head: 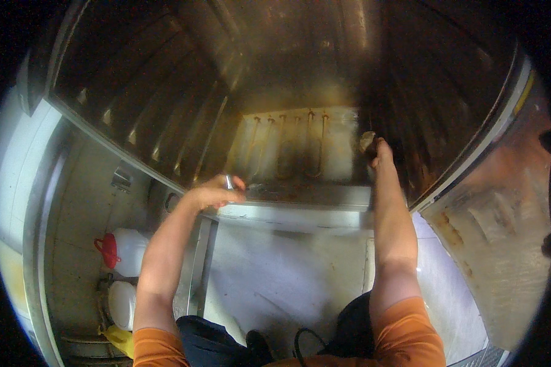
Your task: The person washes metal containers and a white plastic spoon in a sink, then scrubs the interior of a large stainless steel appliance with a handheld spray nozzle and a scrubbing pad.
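Note:
A tall, ribbed metal steam cabinet or oven [294,69] stands before me, dark and stained inside. Bent tubular heating elements [321,151] with rusty ends lie at its bottom. My left hand [216,191] is at the front sill [298,213] and grips a small, shiny metal object [229,182] that I cannot name; most of it is hidden by the fingers. Further in, by the right inner wall, my right hand [383,153] is closed around a pale, crumpled cloth or scrubbing pad [367,140], blurred and partly in shadow.
The cabinet's stained metal door [491,247] stands swung out on the right. To the left, a white plastic container with a red lid [131,252], a round white tub [123,305] and a yellow item [120,340] sit low down. Pale floor [275,275] lies below the sill.

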`<state>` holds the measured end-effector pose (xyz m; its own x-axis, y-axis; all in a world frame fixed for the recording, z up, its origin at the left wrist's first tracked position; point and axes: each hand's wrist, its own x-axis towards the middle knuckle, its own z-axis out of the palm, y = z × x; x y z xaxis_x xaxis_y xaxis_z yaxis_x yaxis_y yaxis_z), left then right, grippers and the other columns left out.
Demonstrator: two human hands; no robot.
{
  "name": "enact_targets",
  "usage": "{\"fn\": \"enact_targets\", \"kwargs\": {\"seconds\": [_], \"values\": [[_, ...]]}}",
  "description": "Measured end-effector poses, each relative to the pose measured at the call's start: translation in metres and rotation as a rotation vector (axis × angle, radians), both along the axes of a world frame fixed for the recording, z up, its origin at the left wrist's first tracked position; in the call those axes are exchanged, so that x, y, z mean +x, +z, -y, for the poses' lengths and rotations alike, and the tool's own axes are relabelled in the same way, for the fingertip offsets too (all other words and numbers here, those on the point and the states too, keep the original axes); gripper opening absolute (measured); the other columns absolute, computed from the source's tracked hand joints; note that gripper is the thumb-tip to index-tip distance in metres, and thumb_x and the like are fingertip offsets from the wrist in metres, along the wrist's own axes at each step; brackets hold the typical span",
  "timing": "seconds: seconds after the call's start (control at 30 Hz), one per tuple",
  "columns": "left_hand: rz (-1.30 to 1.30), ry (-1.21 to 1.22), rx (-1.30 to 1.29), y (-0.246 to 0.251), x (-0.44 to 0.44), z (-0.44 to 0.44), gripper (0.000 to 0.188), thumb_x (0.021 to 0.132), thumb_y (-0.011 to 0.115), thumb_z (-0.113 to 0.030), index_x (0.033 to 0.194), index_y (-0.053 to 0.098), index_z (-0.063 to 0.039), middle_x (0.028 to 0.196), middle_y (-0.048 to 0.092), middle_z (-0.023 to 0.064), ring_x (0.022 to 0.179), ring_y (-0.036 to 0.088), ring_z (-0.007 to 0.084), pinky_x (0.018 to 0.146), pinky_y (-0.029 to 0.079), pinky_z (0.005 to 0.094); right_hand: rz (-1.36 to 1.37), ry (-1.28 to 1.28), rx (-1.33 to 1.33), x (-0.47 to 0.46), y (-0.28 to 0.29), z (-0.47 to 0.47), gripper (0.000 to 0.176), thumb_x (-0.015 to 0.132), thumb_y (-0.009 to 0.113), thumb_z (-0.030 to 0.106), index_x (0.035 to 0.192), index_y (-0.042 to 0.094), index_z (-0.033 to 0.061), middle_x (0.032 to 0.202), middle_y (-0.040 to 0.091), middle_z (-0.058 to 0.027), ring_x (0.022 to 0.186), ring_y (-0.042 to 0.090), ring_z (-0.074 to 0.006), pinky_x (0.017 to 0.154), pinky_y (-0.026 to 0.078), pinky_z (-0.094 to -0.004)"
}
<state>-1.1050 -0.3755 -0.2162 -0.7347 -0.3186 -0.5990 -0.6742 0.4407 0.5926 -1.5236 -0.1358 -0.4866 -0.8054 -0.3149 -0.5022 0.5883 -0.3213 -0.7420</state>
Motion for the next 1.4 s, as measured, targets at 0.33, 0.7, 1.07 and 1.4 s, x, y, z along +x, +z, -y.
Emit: {"fn": "enact_targets", "kwargs": {"seconds": [0.33,0.7,1.07,1.4], "values": [[-0.087,0.023,0.006,0.002,-0.007,-0.003,0.041,0.067,0.073,-0.03,0.097,0.055,-0.009,0.065,0.05,-0.0011,0.047,0.041,0.0064,0.04,0.032,0.0229,-0.016,-0.108,-0.151,0.028,0.032,0.002,0.052,0.086,0.048,0.044,0.125,0.047,0.0088,0.125,0.051,-0.0104,0.112,0.049,-0.0287,0.091,0.04,-0.0461],[-0.491,0.44,0.153,0.024,-0.02,0.042,0.033,0.075,0.068,-0.031,0.098,0.052,-0.014,0.065,0.048,0.0003,0.045,0.046,0.0111,0.035,0.033,0.0233,0.043,-0.19,-0.121,0.047,0.064,-0.005,0.029,0.087,0.048,0.028,0.109,0.053,0.0086,0.109,0.055,-0.0104,0.099,0.054,-0.0284,0.084,0.046,-0.046],[-0.54,0.738,0.357,0.032,-0.023,0.056,0.031,0.078,0.064,-0.038,0.093,0.052,-0.014,0.062,0.045,0.004,0.043,0.045,0.0151,0.034,0.031,0.0254,0.08,-0.143,-0.153,0.038,0.055,-0.004,0.019,0.087,0.048,0.02,0.098,0.055,0.0065,0.097,0.058,-0.0097,0.086,0.058,-0.0264,0.077,0.051,-0.0404],[-0.464,0.568,0.381,0.015,-0.062,0.022,0.03,0.079,0.063,-0.04,0.091,0.058,-0.013,0.079,0.063,0.0083,0.043,0.045,0.0141,0.035,0.033,0.0253,0.062,-0.101,-0.05,0.046,0.067,-0.007,0.04,0.085,0.05,0.036,0.115,0.052,0.0104,0.115,0.054,-0.009,0.105,0.051,-0.0277,0.085,0.044,-0.0447]]}}
